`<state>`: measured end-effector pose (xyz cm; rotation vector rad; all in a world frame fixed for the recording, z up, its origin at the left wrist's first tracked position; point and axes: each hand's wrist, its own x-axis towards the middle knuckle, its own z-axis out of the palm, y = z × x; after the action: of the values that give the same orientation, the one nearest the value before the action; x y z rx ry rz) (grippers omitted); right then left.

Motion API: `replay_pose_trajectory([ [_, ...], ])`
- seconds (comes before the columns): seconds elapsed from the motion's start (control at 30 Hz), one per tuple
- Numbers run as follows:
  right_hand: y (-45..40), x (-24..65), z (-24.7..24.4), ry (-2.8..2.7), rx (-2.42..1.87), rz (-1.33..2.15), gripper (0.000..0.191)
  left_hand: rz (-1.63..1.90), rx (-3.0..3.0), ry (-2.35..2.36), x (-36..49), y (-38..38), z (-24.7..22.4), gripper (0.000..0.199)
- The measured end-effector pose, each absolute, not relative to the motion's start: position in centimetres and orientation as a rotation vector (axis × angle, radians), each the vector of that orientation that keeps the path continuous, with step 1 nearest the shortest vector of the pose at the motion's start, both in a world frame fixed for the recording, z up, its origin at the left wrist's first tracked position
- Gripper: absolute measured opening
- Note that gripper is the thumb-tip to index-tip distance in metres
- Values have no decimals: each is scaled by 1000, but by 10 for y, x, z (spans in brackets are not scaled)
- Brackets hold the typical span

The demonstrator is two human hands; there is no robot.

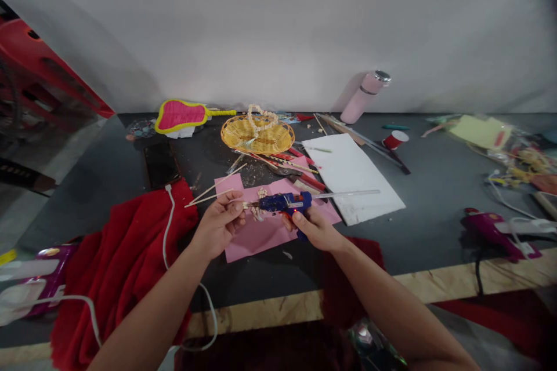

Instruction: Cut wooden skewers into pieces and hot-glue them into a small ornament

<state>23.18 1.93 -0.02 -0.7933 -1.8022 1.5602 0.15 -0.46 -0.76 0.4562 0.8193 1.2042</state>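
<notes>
My right hand (317, 227) is wrapped round the handle of a blue hot glue gun (282, 203). A clear glue stick (348, 193) juts out of its back end to the right, and a small red light glows on its body. In my left hand (221, 221), closed in a pinch, is a small pale piece (245, 205) right at the gun's nozzle; its kind is too small to make out. Beneath both hands lies pink paper (256, 242), with a cluster of small pale bits (259, 214) on it, partly hidden by the gun.
Thin wooden sticks (213, 186) lie left of the paper. Behind are a yellow wicker basket (235, 134), a pink-and-yellow paddle shape (180, 116) and a pink bottle (363, 95). A white board (369, 185) lies right. Red cloth (126, 237), a phone (161, 164) and a white cable (169, 226) are left.
</notes>
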Motion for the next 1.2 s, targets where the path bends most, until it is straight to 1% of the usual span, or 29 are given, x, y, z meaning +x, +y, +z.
replay_pose_trajectory([
  [0.3, 20, 233, 1, -1832, -800, 1582, 44, 1228, 456, 847, 2, -3, -8, 31],
  [0.5, 22, 235, -3, -1777, -787, 1633, 42, 1236, 488, 857, 1, -4, -10, 28],
  [0.6, 24, 236, -5, -1706, -780, 1718, 41, 1237, 489, 863, 2, -3, -10, 28],
  [0.7, 26, 239, -6, -1523, -807, 1799, 38, 1241, 492, 867, 2, -3, -9, 29],
  [0.77, 29, 242, -6, -1361, -846, 1786, 37, 1244, 486, 879, 2, -3, -8, 29],
  [0.93, 49, 265, -2, -888, -925, 1571, 40, 1233, 494, 873, 3, -3, -7, 27],
  [1.1, 71, 299, 1, -557, -1085, 1486, 22, 1212, 522, 864, 5, -4, -7, 28],
  [1.2, 77, 310, 1, -521, -1164, 1509, 18, 1206, 531, 861, 5, -4, -7, 28],
])
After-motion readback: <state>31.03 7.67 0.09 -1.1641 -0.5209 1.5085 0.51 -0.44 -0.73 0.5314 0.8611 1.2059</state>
